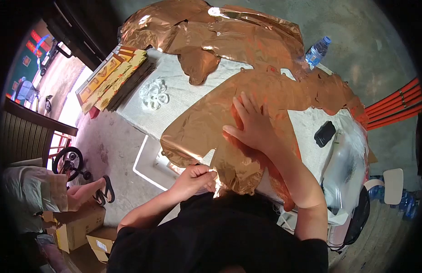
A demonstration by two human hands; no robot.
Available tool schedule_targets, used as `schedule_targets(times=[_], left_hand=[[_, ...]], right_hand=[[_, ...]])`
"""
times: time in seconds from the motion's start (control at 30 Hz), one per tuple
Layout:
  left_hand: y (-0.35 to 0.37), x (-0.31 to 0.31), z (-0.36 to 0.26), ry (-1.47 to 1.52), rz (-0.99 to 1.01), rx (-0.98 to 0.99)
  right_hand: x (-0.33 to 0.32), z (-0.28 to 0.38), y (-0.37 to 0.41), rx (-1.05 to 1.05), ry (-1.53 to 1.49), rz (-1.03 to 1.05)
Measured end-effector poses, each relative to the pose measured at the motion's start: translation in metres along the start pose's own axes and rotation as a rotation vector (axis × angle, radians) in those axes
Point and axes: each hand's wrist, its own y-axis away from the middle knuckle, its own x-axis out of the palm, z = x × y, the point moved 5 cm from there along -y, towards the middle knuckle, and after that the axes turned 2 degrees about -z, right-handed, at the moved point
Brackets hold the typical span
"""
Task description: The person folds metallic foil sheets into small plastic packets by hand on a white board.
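A flat, copper-coloured foil balloon [197,109] lies across the table, its near end hanging over the edge toward my body. My right hand [256,127] rests on its middle with the fingers spread, and nothing is in it. At the near edge, my left hand [195,179] pinches the rim of the foil between thumb and fingers. More creased copper foil [238,43] is spread along the far side. A white coiled ribbon [153,94] lies left of the balloon.
The table [142,111] has a white textured top. A stack of printed cards [113,79] is at its left, a water bottle [318,51] at the far right. A black object [325,133] and clear plastic bags [345,164] are on the right. A person [42,189] sits near cardboard boxes [79,225].
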Motion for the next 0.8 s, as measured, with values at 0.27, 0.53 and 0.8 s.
schedule_targets(times=[0.27,0.53,0.8], left_hand=[[-0.001,-0.011,0.008,0.061,-0.044,-0.007],[-0.001,-0.011,0.010,0.119,-0.055,-0.033],[0.003,-0.013,0.005,0.147,-0.101,-0.067]], right_hand=[[0.014,0.005,-0.001,-0.014,0.035,-0.040],[0.013,0.006,0.000,-0.020,0.041,-0.067],[0.014,0.008,0.000,-0.027,0.014,-0.073]])
